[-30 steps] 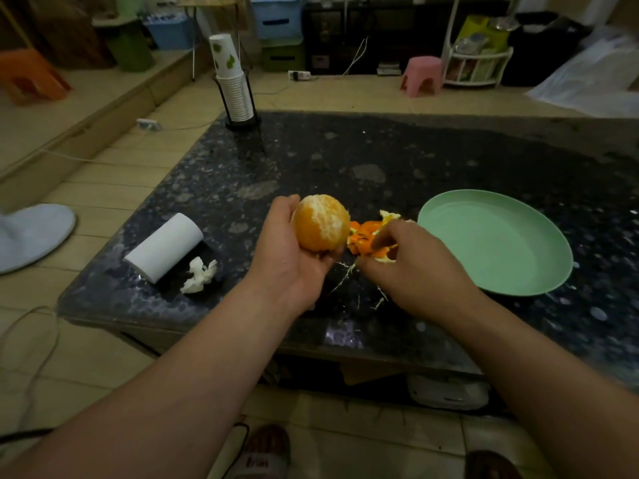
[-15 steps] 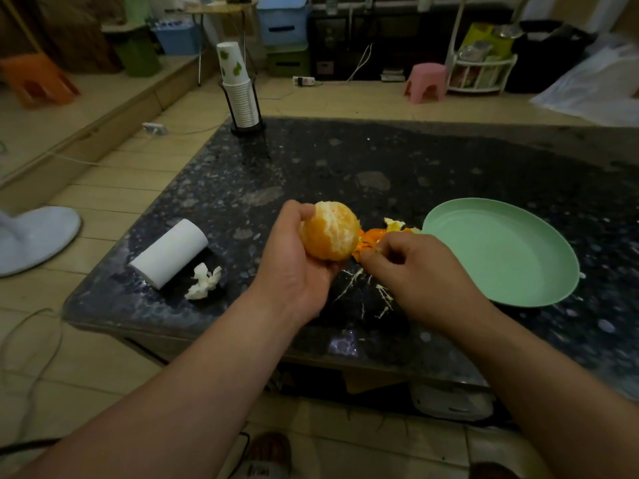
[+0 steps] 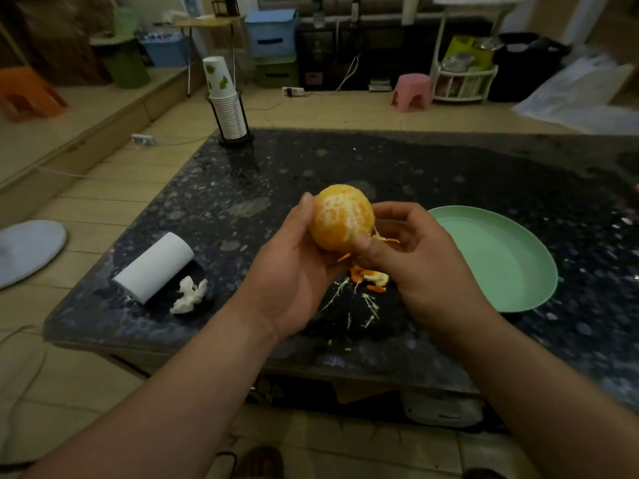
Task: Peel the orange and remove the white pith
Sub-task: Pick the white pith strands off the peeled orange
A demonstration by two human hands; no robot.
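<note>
The peeled orange, still streaked with white pith, is held above the dark stone table. My left hand cups it from the left and below, thumb along its upper left side. My right hand grips it from the right, thumb pressed on its lower front and fingers curled behind. Peel pieces and pale pith strands lie on the table just under my hands.
A mint-green plate lies right of my hands. A white paper roll and a crumpled tissue lie to the left. A holder of paper cups stands at the far left corner. The near table edge runs under my forearms.
My right hand left the peel pile on the table and came up onto the orange. The orange has risen slightly and turned in my left hand.
</note>
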